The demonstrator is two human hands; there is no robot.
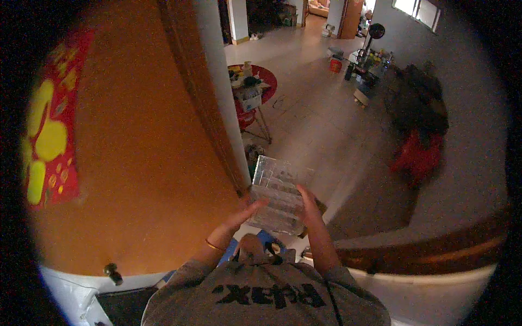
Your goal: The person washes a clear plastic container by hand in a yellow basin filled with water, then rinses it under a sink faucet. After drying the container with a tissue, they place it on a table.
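Note:
A clear plastic box or tray [277, 195] with lengthwise ridges or rows is held out in front of my body, tilted, at the middle of the view. My left hand [255, 208] grips its left side, the thumb lying over the top face. On the opposite side my right hand [308, 203] clasps the edge, fingers pointing forward. What the box contains is too blurred to tell.
An orange-brown wooden door [155, 155] with a round knob [113, 273] stands close on the left. Ahead are a red round table [269, 83] with things on it, a red bucket [335, 65] and a fan [376, 31]. Dark and red cloth [420, 155] hangs at the right wall.

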